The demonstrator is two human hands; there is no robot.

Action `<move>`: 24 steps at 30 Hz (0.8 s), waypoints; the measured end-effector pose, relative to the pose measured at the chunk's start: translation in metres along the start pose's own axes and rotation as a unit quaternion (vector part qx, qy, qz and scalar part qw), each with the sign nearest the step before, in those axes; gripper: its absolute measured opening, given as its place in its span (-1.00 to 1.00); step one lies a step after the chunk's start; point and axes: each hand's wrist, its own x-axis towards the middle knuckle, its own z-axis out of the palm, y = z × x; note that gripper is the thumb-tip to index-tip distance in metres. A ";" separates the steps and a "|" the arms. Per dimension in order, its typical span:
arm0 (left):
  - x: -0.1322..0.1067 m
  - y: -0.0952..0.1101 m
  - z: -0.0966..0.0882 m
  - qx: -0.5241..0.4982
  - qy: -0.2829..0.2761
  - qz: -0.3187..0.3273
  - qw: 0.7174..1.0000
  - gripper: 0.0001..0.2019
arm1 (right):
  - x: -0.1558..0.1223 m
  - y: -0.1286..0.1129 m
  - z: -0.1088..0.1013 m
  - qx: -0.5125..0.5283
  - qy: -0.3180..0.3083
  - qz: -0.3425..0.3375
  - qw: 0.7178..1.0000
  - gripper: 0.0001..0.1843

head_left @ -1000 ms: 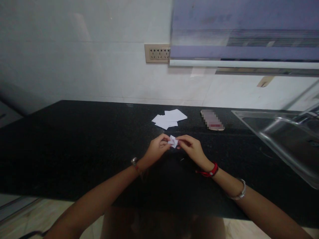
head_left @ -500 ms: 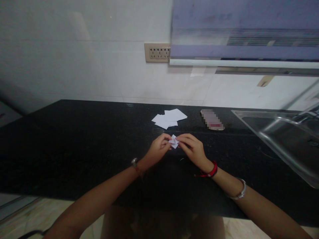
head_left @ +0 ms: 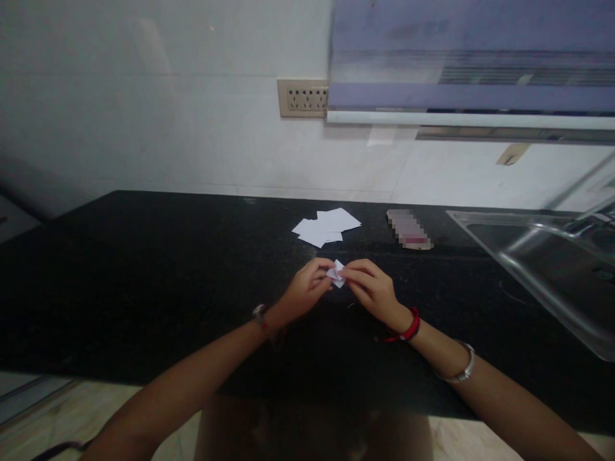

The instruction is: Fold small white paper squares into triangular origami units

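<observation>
A small folded piece of white paper [head_left: 337,273] is pinched between both my hands just above the black counter [head_left: 144,275]. My left hand [head_left: 305,288] grips its left side with curled fingers. My right hand [head_left: 369,286] holds its right side, fingers pressed together over it. Most of the paper is hidden by my fingertips. Farther back lies a loose pile of white paper squares [head_left: 325,227].
A phone-sized object [head_left: 409,230], blurred out, lies right of the paper pile. A steel sink [head_left: 542,256] fills the right end of the counter. A wall socket [head_left: 302,98] and a cabinet or hood [head_left: 471,64] hang above.
My fingers have shifted slightly on the folded paper and closed tighter over it. The hands stay in the same spot.
</observation>
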 end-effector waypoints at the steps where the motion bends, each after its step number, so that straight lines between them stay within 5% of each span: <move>1: 0.000 0.000 -0.001 -0.003 -0.012 -0.002 1.000 -0.81 | 0.000 0.000 0.000 0.000 0.001 0.001 1.000 -0.72; 15: 0.006 -0.005 -0.017 -0.104 -0.118 -0.108 0.982 -0.79 | 0.001 0.003 0.002 0.039 -0.070 -0.027 0.996 -0.76; 24: 0.003 -0.006 -0.021 -0.122 -0.157 -0.065 0.978 -0.82 | 0.004 -0.003 -0.002 0.077 -0.100 -0.036 0.991 -0.72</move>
